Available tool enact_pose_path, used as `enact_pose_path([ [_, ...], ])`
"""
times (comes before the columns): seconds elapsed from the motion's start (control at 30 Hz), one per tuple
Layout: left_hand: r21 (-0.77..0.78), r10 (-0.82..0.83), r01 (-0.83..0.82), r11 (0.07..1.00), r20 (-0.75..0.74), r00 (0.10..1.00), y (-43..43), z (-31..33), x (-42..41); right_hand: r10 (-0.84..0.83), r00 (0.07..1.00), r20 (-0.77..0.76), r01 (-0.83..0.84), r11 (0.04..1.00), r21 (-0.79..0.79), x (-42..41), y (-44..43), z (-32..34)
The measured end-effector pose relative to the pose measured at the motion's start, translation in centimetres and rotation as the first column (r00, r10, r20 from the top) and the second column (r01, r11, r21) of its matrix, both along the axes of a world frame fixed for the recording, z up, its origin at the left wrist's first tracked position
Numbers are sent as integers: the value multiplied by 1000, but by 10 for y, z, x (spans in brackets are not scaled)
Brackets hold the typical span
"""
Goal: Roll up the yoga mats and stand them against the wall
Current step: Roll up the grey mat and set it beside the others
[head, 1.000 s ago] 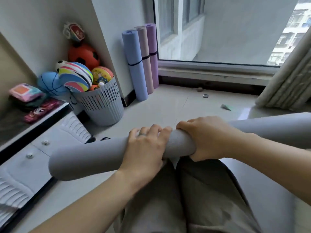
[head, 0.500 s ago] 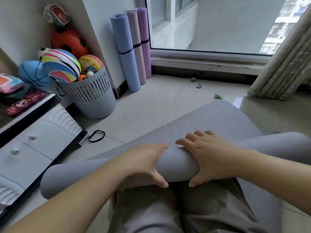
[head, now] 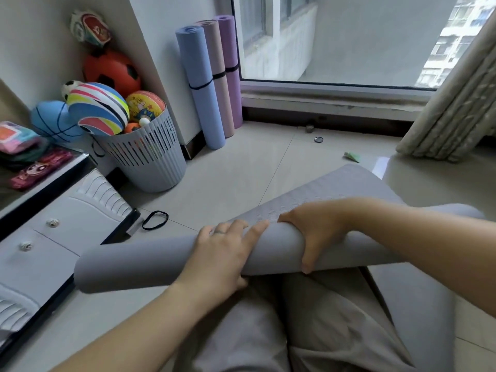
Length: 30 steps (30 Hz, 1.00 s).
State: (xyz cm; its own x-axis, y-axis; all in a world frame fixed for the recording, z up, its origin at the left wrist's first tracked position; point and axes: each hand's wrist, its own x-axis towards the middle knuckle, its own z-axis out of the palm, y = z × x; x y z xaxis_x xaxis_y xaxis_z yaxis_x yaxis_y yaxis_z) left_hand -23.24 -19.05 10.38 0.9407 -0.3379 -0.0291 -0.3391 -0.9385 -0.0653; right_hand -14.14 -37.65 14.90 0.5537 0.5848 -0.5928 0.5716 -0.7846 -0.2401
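Note:
A grey yoga mat lies partly rolled across my lap, its roll running left to right. Its unrolled part stretches away over the floor tiles. My left hand presses on top of the roll with fingers spread and fairly straight. My right hand grips the roll beside it, fingers over the far side and thumb down the near side. Three rolled mats stand against the wall by the window: blue, pink, purple, each with a black band.
A black elastic band lies on the floor left of the mat. A slatted basket full of balls stands by the wall, a white drawer cabinet at the left. A curtain hangs at the right; a small ring lies near the window.
The roll has turned further forward along the mat. My left hand moved from gripping the near side to lying over the top with fingers spread. The view tilted slightly.

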Motion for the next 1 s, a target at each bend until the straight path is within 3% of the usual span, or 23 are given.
enact_pose_path([
  [0.1,-62,-24,31,998,116,993,9,19,4,21,1000,1,-21,1000,-10,7,5,28],
  [0.23,-36,-55,61,997,159,986,19,31,-4,50,998,-33,-51,998,-31,1,4,48],
  [0.47,8,-83,82,997,54,995,9,-17,-25,-66,977,-205,63,998,-24,-34,-5,-7],
  [0.5,7,-74,74,997,53,996,10,-18,-24,-66,984,-167,65,998,-11,-39,-7,-6],
  [0.57,2,-59,59,998,8,998,9,-14,-21,42,991,125,-40,999,-20,-54,-11,-3],
  [0.6,7,-51,51,999,-17,999,9,-10,-18,116,942,315,-116,993,-18,-64,-12,-3],
  [0.67,-20,-30,28,999,-103,994,9,-2,-8,160,839,519,-176,984,-20,-86,-11,-11],
  [0.77,-72,-24,2,997,-307,951,9,5,11,95,787,609,-73,996,-61,-95,-10,-36],
  [0.87,-147,-59,-7,989,-442,895,13,11,29,-9,770,638,-46,996,70,-79,-15,-51],
  [0.93,-49,-20,0,999,-402,916,8,13,31,5,796,605,-55,996,64,-71,-12,-49],
  [1.0,151,19,12,988,-206,978,-2,6,19,28,805,593,-79,995,62,-65,-11,-46],
])
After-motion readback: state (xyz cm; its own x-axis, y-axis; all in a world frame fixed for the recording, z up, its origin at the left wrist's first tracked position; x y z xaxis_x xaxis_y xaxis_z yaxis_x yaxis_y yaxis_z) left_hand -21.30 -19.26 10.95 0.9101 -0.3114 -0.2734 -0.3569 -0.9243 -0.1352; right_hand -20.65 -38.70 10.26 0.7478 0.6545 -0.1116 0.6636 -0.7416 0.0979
